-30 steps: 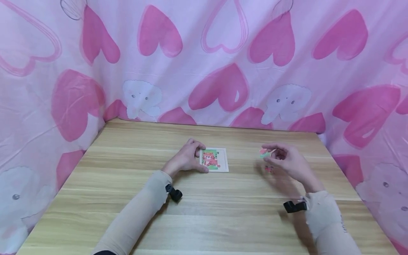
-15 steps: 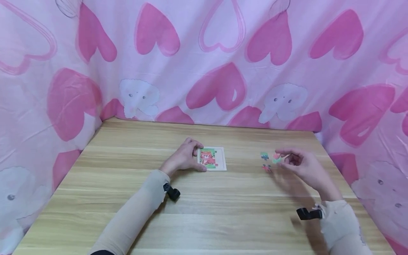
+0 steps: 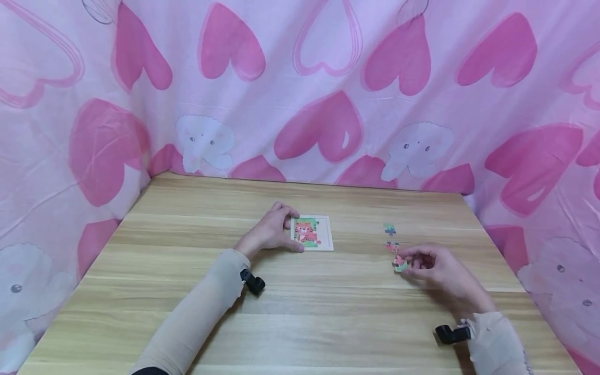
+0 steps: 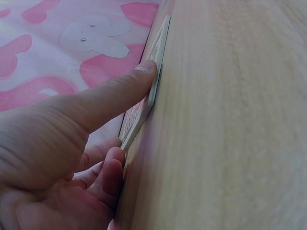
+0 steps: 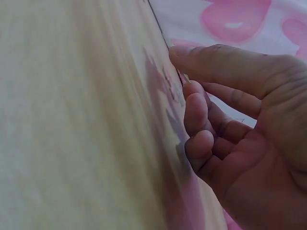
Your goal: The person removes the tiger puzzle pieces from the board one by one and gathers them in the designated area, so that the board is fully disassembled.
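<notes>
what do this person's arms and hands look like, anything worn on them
The left hand and right hand are bare, with no gloves. The left sleeve and right sleeve are pale beige, ending around the wrists. A small black left device and a matching right device sit at the cuffs. No cables show.

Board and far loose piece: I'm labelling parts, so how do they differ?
The board is larger than the far piece. The board has straight sides; the far piece has a knobbed outline. The left hand grips the board; no hand touches the far piece. Both show green.
</notes>
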Tool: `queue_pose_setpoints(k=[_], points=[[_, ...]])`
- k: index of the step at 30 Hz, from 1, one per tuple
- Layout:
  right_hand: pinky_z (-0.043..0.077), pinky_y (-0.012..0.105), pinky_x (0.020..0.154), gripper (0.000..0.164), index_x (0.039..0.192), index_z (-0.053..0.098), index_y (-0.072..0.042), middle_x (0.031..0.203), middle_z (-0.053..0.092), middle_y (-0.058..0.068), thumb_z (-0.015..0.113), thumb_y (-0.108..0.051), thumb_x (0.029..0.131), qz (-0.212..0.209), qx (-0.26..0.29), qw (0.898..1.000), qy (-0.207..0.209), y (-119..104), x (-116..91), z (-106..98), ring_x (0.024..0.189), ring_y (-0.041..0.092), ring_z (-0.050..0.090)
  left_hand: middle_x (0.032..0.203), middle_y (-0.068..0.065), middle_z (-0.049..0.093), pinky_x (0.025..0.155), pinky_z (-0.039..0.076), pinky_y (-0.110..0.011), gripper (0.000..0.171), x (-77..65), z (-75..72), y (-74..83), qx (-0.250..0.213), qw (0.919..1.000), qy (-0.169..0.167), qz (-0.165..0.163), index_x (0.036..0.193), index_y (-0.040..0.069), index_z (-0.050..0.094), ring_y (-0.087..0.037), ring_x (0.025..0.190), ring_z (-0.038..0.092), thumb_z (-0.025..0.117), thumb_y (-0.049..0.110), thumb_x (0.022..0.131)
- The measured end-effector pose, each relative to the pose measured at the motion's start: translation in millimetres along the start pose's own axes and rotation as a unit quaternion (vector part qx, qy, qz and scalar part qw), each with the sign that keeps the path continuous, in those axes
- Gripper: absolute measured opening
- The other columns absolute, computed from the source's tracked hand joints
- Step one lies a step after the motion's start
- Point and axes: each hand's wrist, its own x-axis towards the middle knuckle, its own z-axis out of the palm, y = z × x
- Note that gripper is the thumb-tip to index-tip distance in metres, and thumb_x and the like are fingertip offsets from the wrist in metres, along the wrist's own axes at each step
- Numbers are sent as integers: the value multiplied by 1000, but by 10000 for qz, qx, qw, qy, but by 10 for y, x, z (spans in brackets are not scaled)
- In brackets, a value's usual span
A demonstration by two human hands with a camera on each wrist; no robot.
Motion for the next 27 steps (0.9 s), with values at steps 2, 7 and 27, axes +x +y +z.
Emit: queue_pose_setpoints(k=[2,7,27], points=[[55,26,66,40,129,78,-4,94,70,11,92,-6,91,20,96,9999,-27,37,4,18,81,13,64,122,-5,52,97,49,-39,96,-4,-5,2,4,10000,3,-21,149,8,62,-20,103,54,110,30,69],[53,26,65,39,128,79,-6,94,69,10,92,-8,92,265,112,9996,-60,82,9,43,80,12,61,122,-5,52,97,48,-38,96,-5,-5,-1,23,10000,-11,-61,149,9,62,-20,104,54,110,30,69],[50,26,69,43,136,75,-8,104,65,10,89,-13,95,478,-176,9986,-155,103,-19,38,86,13,57,120,-6,52,97,48,-38,95,-13,12,16,35,10000,53,-57,148,9,63,-20,101,54,110,30,69]])
